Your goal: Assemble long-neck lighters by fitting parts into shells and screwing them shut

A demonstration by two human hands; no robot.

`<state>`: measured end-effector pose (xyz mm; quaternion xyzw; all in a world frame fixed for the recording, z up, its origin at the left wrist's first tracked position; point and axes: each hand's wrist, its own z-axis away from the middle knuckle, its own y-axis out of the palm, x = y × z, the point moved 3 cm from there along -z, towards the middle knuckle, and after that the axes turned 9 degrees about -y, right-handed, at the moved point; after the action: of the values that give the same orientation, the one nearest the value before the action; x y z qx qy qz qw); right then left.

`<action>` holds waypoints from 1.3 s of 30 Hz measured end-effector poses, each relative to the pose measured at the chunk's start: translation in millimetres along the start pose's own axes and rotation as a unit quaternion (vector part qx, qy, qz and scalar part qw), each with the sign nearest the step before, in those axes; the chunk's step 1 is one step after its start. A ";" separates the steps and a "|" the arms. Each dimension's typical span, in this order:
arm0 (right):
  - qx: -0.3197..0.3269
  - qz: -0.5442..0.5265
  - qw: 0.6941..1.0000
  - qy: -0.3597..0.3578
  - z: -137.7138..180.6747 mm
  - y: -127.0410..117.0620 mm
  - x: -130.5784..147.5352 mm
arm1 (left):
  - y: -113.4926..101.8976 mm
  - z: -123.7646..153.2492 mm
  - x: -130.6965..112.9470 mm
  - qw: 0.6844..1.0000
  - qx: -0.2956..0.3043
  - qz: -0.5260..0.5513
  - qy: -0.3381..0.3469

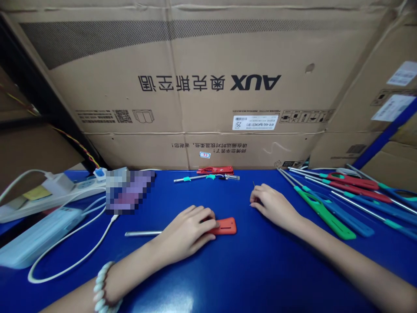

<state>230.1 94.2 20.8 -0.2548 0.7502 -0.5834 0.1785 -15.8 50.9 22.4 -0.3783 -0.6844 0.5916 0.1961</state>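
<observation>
In the head view a red long-necked lighter (227,226) lies flat on the blue table, its metal tube (143,234) pointing left. My left hand (192,230) is closed over its handle, hiding the middle part. To the right, my right hand (270,202) hovers close over the table with fingers pinched together. A thin dark sliver sticks up by its fingertips, too small to name. Behind the hands lie an opened red lighter casing (215,170) and a metal tube with green parts (192,178), with a small clear piece at its right end.
Several finished-looking lighters, including a green lighter (329,217), lie on the right. A power strip (84,187), a light blue power bank (42,239), a white cable (81,265) and a blurred phone (132,191) fill the left. A large cardboard box (195,52) stands behind.
</observation>
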 end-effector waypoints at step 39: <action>-0.092 0.175 0.915 -0.351 16.3 -2.7 94.5 | 12.8 0.4 -15.1 1.000 -0.021 -0.012 0.003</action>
<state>163.6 25.1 22.0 -0.3235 0.7224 -0.3443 0.5049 -2.8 39.4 12.8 -0.3755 -0.7005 0.5738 0.1978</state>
